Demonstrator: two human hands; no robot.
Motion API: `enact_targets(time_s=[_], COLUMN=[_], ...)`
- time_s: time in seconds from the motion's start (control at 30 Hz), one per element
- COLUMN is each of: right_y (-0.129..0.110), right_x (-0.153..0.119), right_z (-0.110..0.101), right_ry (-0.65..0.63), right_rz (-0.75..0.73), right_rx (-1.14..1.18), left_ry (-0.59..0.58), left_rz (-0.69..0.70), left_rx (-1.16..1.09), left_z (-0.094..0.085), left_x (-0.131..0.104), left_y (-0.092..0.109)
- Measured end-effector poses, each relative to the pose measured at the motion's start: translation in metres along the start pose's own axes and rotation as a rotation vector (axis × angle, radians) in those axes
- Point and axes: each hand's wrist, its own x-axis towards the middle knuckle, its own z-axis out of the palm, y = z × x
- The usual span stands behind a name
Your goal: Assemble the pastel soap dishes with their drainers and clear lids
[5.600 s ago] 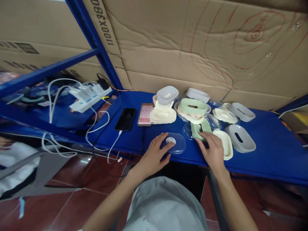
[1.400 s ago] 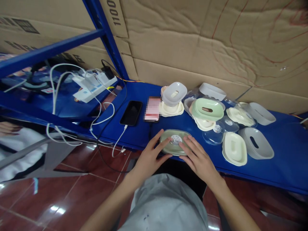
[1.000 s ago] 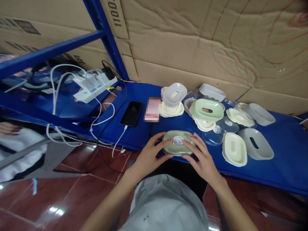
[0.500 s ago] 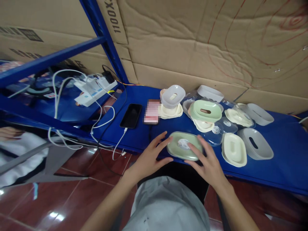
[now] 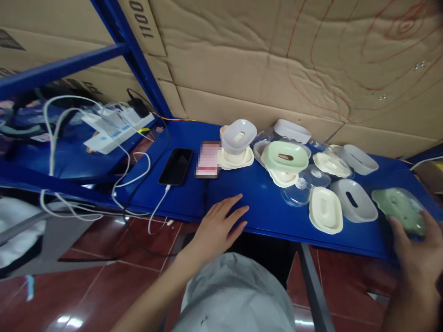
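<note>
At the far right my right hand grips a green soap dish with a clear lid, tilted and slightly blurred at the table's end. My left hand is stretched out over the front edge of the blue table, fingers apart and holding nothing. To the left of the gripped dish are a grey oval soap box with a slot and a cream tray. Farther back, a pale green slotted dish rests on cream and grey parts. A grey dish is stacked on a cream tray.
A black phone on a white cable and a pixelated pink-and-red item lie on the table. White power strips with tangled cables sit to the left. Blue shelf posts and a cardboard wall stand behind.
My right hand has carried the green soap dish from the front middle to the far right of the table. My left hand has come away from it. The view has shifted slightly right.
</note>
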Motion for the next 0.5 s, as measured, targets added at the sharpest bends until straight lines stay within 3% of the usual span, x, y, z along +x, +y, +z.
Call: enact_targets(time_s=[0.07, 0.13, 0.27, 0.37, 0.5], right_y=[0.002, -0.013, -0.091, -0.167, -0.235], right_x=[-0.005, -0.011, -0.027, -0.052, -0.09], right_z=[0.006, 0.0, -0.032, -0.057, -0.082], right_ry=[-0.061, -0.058, 0.112, -0.174, -0.4], right_rz=[0.076, 0.088, -0.096, -0.363, -0.466], right_rx=[-0.052, -0.072, 0.044, 0.158, 0.167], left_ry=[-0.02, -0.056, -0.143, -0.18, -0.206], left_rz=[0.026, 0.077, 0.216, 0.258, 0.309], left_rx=[-0.006, -0.018, -0.04, -0.021, -0.015], left_z=[0.004, 0.011, 0.031, 0.044, 0.053], left_x=[0.006, 0.015, 0.035, 0.045, 0.044], left_y=[0.009, 0.022, 0.052, 0.068, 0.076])
